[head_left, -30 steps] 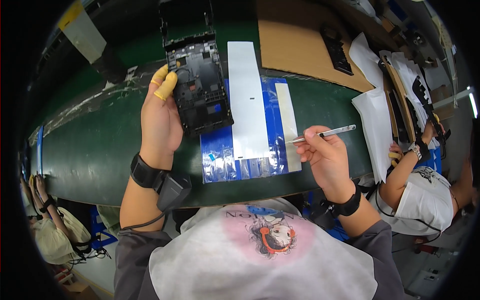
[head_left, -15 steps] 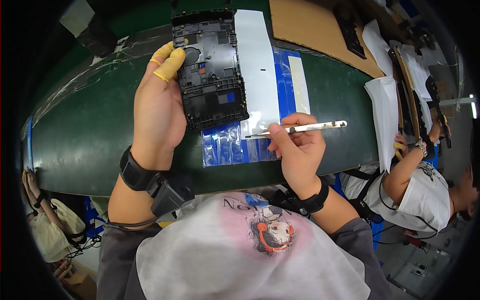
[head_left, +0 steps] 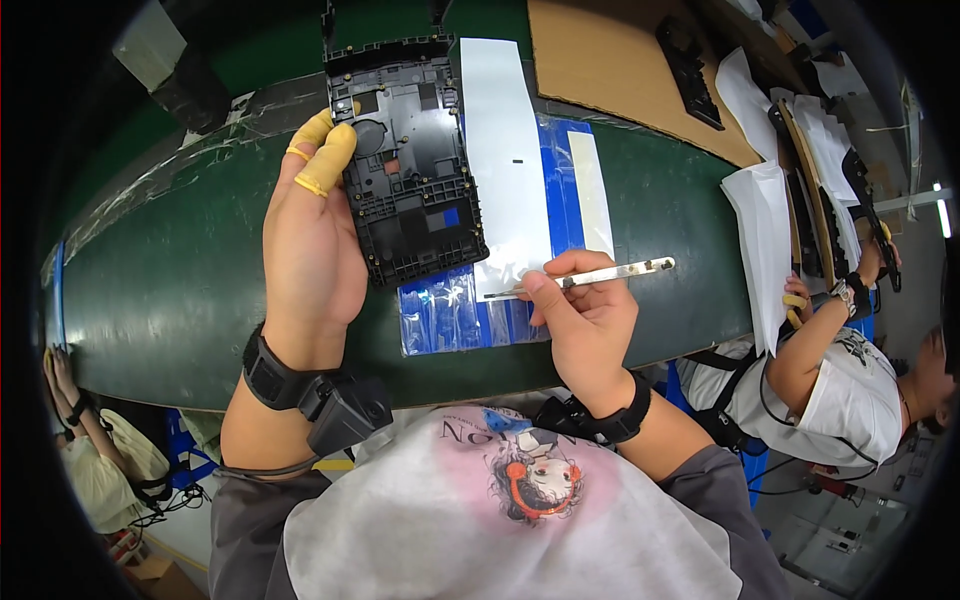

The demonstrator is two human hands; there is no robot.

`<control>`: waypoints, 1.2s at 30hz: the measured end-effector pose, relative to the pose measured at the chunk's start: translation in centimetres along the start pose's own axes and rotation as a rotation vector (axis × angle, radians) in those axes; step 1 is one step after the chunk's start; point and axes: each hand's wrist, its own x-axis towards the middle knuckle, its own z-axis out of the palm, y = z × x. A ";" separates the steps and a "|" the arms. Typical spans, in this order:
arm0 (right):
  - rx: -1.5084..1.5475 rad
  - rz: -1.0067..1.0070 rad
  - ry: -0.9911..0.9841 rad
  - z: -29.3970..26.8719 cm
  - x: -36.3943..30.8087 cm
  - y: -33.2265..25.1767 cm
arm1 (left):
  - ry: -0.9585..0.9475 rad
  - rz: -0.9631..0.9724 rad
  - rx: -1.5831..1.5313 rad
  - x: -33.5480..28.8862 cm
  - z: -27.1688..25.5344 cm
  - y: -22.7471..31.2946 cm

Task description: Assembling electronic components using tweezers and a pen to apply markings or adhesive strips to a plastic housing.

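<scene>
My left hand point(head_left: 315, 235), with yellow finger cots on two fingers, grips a black plastic housing point(head_left: 412, 165) by its left edge. Its inner side, full of ribs and small brass-coloured inserts, faces up. In my right hand point(head_left: 590, 325) is a pair of metal tweezers point(head_left: 625, 272), pinched between thumb and fingers. The tweezer tips point left, at a tiny dark strip near the lower edge of a white sheet point(head_left: 495, 100); whether they grip it I cannot tell. Another small black strip point(head_left: 517, 161) lies higher on the sheet.
Under the sheet lies blue plastic film point(head_left: 440, 318) on the green table point(head_left: 180, 290). Brown cardboard point(head_left: 600, 60) carrying a black part point(head_left: 690, 75) is at the back right. White foam sheets point(head_left: 755, 240) stand at the right, beside a co-worker point(head_left: 830, 380). Another person's hands point(head_left: 62, 375) show far left.
The whole view has shifted slightly, moving the table things down and left in the picture. The housing is still in my left hand, and the tweezers stay by the sheet's lower edge.
</scene>
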 end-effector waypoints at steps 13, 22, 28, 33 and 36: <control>0.171 0.119 -0.069 -1.4 0.4 -1.9 | -0.016 -0.049 -0.086 -0.3 0.7 -0.6; 0.343 -0.005 -0.154 -1.2 2.5 -4.4 | -0.136 -0.419 -0.271 -2.0 1.8 -2.4; 0.361 -0.023 -0.071 0.4 2.8 -3.1 | -0.158 -0.420 -0.228 -2.5 2.6 -2.4; 0.293 -0.051 -0.082 0.8 2.8 -3.0 | -0.172 -0.395 -0.228 -2.3 2.4 -2.4; 0.266 -0.047 -0.089 0.9 2.8 -2.8 | -0.155 -0.379 -0.224 -2.4 2.3 -2.5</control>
